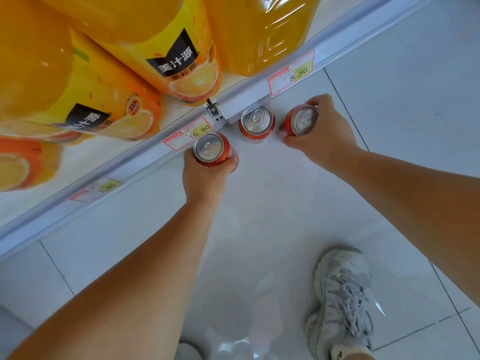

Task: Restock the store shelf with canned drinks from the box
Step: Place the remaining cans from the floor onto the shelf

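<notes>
Your left hand (205,178) wraps its fingers and thumb round the left can (210,151), a red cylinder with a dull silver lid and pull tab facing up at you. It is held upright, just in front of the shelf rail (145,154). Your right hand (323,131) clasps the right can (302,122) the same way, fingers curled over its far side and thumb on the near side. This can tilts a little toward the other hand. Between your hands the middle can (257,123) stands free, untouched and close beside the right can, its far edge tucked under the rail. What it rests on cannot be made out. The rail is a smooth pale plastic strip carrying paper price tags (191,133) edged in red just beyond your left knuckles. Past it, big juice bottles (161,55) of glossy clear plastic with yellow labels fill the upper shelf. Below your forearms lies a floor (405,100) of smooth grey tiles with thin dark joints. A grey mesh shoe (342,294) with laces sits under your right arm.
</notes>
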The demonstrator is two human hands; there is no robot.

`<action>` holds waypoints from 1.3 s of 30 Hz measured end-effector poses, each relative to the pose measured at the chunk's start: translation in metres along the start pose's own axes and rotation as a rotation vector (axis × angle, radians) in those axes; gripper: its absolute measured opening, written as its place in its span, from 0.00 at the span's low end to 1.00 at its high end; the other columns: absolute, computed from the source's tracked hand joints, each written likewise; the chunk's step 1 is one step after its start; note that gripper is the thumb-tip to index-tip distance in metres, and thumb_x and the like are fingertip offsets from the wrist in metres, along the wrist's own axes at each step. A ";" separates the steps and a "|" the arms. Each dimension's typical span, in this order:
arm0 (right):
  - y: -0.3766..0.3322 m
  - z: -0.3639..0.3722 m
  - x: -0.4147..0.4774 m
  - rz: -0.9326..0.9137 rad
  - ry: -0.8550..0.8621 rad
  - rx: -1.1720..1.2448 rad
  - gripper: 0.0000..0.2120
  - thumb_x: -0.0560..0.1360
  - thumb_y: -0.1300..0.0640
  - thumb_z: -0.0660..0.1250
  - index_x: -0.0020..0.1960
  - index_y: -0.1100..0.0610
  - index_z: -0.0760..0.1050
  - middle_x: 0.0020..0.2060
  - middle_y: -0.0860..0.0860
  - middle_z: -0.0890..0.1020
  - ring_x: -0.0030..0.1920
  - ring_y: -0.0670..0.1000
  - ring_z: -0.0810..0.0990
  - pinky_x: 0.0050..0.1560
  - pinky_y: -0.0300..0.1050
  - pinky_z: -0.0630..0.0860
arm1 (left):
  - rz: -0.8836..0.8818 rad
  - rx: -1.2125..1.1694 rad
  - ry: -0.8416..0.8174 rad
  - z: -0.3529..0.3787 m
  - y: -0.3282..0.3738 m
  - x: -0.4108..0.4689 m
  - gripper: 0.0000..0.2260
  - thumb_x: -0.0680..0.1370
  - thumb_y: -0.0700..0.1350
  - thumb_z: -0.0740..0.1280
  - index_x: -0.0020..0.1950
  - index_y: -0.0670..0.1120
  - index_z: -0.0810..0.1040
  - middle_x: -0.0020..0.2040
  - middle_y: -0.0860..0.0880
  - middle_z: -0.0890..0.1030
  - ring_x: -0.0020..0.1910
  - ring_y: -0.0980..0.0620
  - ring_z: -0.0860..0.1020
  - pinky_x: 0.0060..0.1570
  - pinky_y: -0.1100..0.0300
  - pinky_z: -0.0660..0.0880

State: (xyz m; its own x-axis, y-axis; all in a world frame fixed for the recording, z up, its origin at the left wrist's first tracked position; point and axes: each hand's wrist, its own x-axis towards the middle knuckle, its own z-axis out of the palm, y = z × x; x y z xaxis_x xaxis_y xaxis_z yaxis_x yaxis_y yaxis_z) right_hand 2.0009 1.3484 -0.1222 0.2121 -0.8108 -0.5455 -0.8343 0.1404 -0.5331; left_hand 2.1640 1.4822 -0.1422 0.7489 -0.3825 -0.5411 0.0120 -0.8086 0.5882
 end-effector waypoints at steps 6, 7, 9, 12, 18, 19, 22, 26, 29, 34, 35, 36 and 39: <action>-0.013 -0.041 -0.097 0.129 0.061 0.103 0.30 0.65 0.40 0.75 0.61 0.46 0.67 0.44 0.41 0.77 0.43 0.47 0.77 0.42 0.42 0.73 | -0.030 0.031 -0.120 -0.052 0.019 -0.077 0.23 0.65 0.46 0.79 0.52 0.49 0.69 0.41 0.59 0.75 0.36 0.64 0.74 0.29 0.75 0.67; -0.023 -0.054 -0.116 0.127 0.061 0.126 0.29 0.65 0.40 0.75 0.60 0.46 0.67 0.42 0.40 0.76 0.41 0.46 0.76 0.39 0.39 0.71 | -0.021 0.042 -0.158 -0.068 0.029 -0.090 0.23 0.65 0.46 0.79 0.52 0.49 0.69 0.40 0.59 0.75 0.36 0.66 0.75 0.30 0.74 0.67; -0.048 -0.085 -0.149 0.119 0.054 0.154 0.29 0.64 0.40 0.75 0.60 0.45 0.67 0.42 0.40 0.76 0.42 0.46 0.75 0.36 0.35 0.68 | -0.007 0.048 -0.247 -0.104 0.052 -0.116 0.22 0.64 0.44 0.80 0.50 0.49 0.71 0.40 0.59 0.77 0.34 0.68 0.76 0.30 0.76 0.68; -0.093 -0.135 -0.200 0.080 0.053 0.186 0.31 0.63 0.42 0.76 0.61 0.45 0.66 0.45 0.42 0.77 0.46 0.47 0.76 0.43 0.38 0.69 | 0.027 0.062 -0.380 -0.162 0.094 -0.153 0.25 0.60 0.47 0.80 0.52 0.48 0.73 0.41 0.55 0.81 0.32 0.66 0.77 0.31 0.72 0.71; -0.215 -0.246 -0.311 -0.034 0.102 0.238 0.37 0.56 0.38 0.73 0.61 0.45 0.63 0.47 0.41 0.76 0.46 0.47 0.75 0.46 0.40 0.67 | 0.212 -0.069 -0.464 -0.300 0.220 -0.232 0.23 0.57 0.46 0.78 0.50 0.52 0.76 0.40 0.61 0.83 0.39 0.68 0.79 0.42 0.70 0.75; -0.237 -0.264 -0.331 -0.056 0.107 0.255 0.37 0.56 0.38 0.73 0.60 0.44 0.63 0.46 0.40 0.76 0.45 0.46 0.75 0.46 0.39 0.68 | 0.239 -0.101 -0.465 -0.323 0.240 -0.245 0.22 0.60 0.39 0.78 0.49 0.51 0.76 0.39 0.60 0.83 0.39 0.68 0.79 0.43 0.71 0.75; -0.301 -0.316 -0.394 -0.136 0.108 0.361 0.33 0.57 0.44 0.76 0.57 0.43 0.64 0.43 0.34 0.77 0.44 0.39 0.78 0.44 0.39 0.71 | 0.271 -0.225 -0.459 -0.400 0.295 -0.288 0.27 0.59 0.43 0.79 0.57 0.51 0.77 0.48 0.55 0.84 0.48 0.60 0.81 0.52 0.61 0.78; -0.383 -0.371 -0.474 -0.306 0.105 0.435 0.28 0.62 0.51 0.78 0.54 0.39 0.66 0.43 0.31 0.78 0.46 0.35 0.78 0.50 0.34 0.74 | 0.336 -0.382 -0.424 -0.498 0.346 -0.352 0.21 0.63 0.39 0.74 0.53 0.50 0.76 0.40 0.60 0.84 0.40 0.64 0.81 0.44 0.67 0.75; -0.443 -0.401 -0.532 -0.455 0.112 0.553 0.29 0.62 0.61 0.80 0.53 0.46 0.67 0.39 0.25 0.77 0.39 0.26 0.75 0.39 0.19 0.67 | 0.393 -0.475 -0.363 -0.565 0.367 -0.400 0.23 0.61 0.46 0.77 0.54 0.51 0.77 0.42 0.59 0.85 0.40 0.63 0.80 0.43 0.67 0.74; -0.521 -0.415 -0.591 -0.697 0.126 0.624 0.28 0.59 0.52 0.77 0.55 0.47 0.69 0.42 0.33 0.79 0.42 0.33 0.78 0.43 0.24 0.70 | 0.508 -0.635 -0.340 -0.661 0.388 -0.451 0.27 0.60 0.43 0.78 0.57 0.50 0.77 0.43 0.57 0.86 0.41 0.61 0.82 0.37 0.69 0.76; -0.536 -0.415 -0.600 -0.744 0.135 0.623 0.28 0.58 0.50 0.76 0.55 0.46 0.69 0.44 0.35 0.80 0.44 0.34 0.79 0.44 0.24 0.71 | 0.536 -0.654 -0.324 -0.676 0.391 -0.454 0.29 0.57 0.46 0.77 0.57 0.49 0.77 0.45 0.54 0.86 0.44 0.58 0.83 0.42 0.65 0.78; -0.548 -0.414 -0.608 -0.782 0.133 0.613 0.28 0.59 0.51 0.76 0.55 0.45 0.69 0.45 0.37 0.80 0.45 0.35 0.79 0.44 0.25 0.71 | 0.552 -0.678 -0.317 -0.691 0.391 -0.456 0.30 0.56 0.49 0.77 0.57 0.48 0.78 0.45 0.53 0.86 0.44 0.56 0.83 0.44 0.62 0.78; -0.587 -0.410 -0.633 -0.886 0.147 0.586 0.29 0.63 0.60 0.80 0.55 0.42 0.69 0.46 0.33 0.79 0.47 0.35 0.79 0.44 0.25 0.71 | 0.594 -0.753 -0.351 -0.730 0.394 -0.460 0.33 0.55 0.50 0.76 0.59 0.46 0.77 0.44 0.52 0.86 0.43 0.53 0.83 0.42 0.55 0.78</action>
State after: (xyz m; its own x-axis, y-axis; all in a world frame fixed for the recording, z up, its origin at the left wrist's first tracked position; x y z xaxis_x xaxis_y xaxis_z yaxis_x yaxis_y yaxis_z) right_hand 2.1474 1.5465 0.8009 0.5263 -0.8126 0.2505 -0.0308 -0.3126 -0.9494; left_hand 2.3085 1.6660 0.7773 0.5348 -0.8374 -0.1130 0.2056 -0.0008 0.9786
